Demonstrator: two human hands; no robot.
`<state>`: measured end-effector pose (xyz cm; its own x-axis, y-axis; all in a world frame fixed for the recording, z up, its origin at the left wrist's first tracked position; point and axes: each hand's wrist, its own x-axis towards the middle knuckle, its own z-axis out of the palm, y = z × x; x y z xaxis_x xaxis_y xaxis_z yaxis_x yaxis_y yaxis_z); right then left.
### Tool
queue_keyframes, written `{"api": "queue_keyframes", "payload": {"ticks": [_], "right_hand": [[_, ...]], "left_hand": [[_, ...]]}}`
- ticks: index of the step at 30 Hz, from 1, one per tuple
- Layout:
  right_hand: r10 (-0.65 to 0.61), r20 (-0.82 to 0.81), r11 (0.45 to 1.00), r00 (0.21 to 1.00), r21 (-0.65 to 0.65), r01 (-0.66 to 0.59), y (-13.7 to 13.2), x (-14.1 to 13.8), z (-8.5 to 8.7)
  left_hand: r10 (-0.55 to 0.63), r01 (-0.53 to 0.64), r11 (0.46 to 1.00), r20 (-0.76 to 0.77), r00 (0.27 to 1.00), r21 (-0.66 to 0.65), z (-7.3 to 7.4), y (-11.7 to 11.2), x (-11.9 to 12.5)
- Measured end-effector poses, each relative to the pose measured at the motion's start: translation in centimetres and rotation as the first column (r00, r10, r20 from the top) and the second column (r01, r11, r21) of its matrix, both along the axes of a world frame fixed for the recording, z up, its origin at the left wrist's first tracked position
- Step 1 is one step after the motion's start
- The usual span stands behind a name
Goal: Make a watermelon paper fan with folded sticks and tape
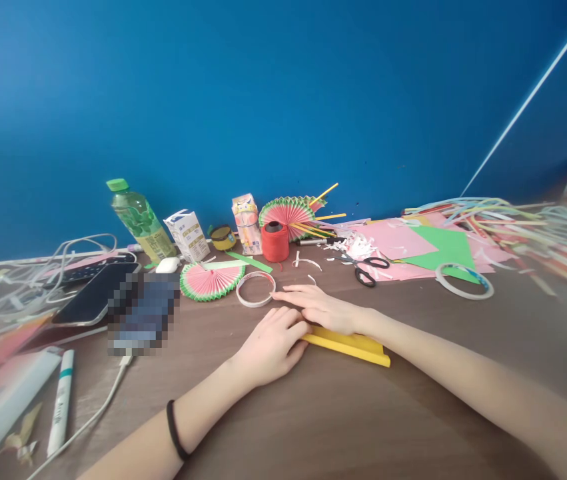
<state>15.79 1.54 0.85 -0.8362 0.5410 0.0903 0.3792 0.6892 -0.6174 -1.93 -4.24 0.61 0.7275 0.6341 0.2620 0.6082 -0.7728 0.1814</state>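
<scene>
A strip of yellow folded paper (358, 348) lies on the brown table, its right end showing and its left end hidden under my hands. My left hand (270, 347) is closed on that left end, fingers bent over it and thumb along the near edge. Across the paper's far side rests my right hand (330, 311), fingers stretched out flat to the left and touching or overlapping the left hand's fingers. Just beyond the fingertips lies a roll of double-sided tape (238, 295). Black-handled scissors (366, 276) lie behind the right hand.
Pink-and-green pleated paper fans (198, 285), a red thread spool (275, 243), small cartons (188, 235) and a green bottle (140, 220) stand along the blue wall. Phones (98, 293), a cable and a marker (60, 403) lie left. Coloured paper (448, 248) and another tape roll (486, 291) lie right.
</scene>
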Motion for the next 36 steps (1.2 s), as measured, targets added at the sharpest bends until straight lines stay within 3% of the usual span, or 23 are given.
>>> {"api": "queue_keyframes", "payload": {"ticks": [6, 12, 15, 20, 24, 27, 29, 33, 36], "right_hand": [[-0.041, -0.076, 0.988, 0.996, 0.148, 0.052, 0.1, -0.4, -0.5], [-0.036, 0.031, 0.969, 0.999, 0.246, 0.027, 0.2, -1.1, -0.3], [-0.104, 0.028, 0.931, 0.994, 0.354, 0.087, 0.5, -0.8, -0.3], [-0.368, -0.014, 0.821, 0.93, 0.465, 0.332, 2.1, 1.0, -1.0], [-0.611, -0.067, 0.656, 0.789, 0.516, 0.552, 3.6, 2.6, -1.7], [-0.694, -0.154, 0.553, 0.703, 0.51, 0.658, 4.1, 3.3, -1.8], [-0.666, -0.224, 0.553, 0.711, 0.492, 0.673, 4.0, 3.2, -1.8], [-0.582, -0.211, 0.635, 0.785, 0.485, 0.601, 3.7, 2.7, -1.9], [-0.573, -0.217, 0.669, 0.79, 0.433, 0.604, 3.6, 2.7, -1.7]], "left_hand": [[0.005, -0.005, 1.0, -0.012, 1.0, -0.017, 0.1, 0.0, 0.0], [-0.006, 0.006, 1.0, 0.048, 0.999, 0.006, 0.0, 0.0, -0.1], [0.005, -0.005, 1.0, 0.042, 0.999, 0.015, -0.1, 0.1, -0.2], [0.006, -0.006, 1.0, 0.01, 1.0, 0.003, 0.0, 0.2, -0.3], [0.028, -0.028, 1.0, 0.021, 0.999, -0.002, 0.0, 0.2, -0.3], [0.091, -0.092, 0.996, 0.033, 0.995, 0.023, -0.1, 0.2, -0.4], [0.172, -0.174, 0.983, 0.035, 0.984, 0.065, -0.3, 0.4, -0.4], [0.312, -0.299, 0.933, -0.036, 0.949, 0.202, -0.4, 1.0, -1.0], [0.409, -0.366, 0.883, -0.096, 0.908, 0.295, -0.1, 1.8, -1.7]]}}
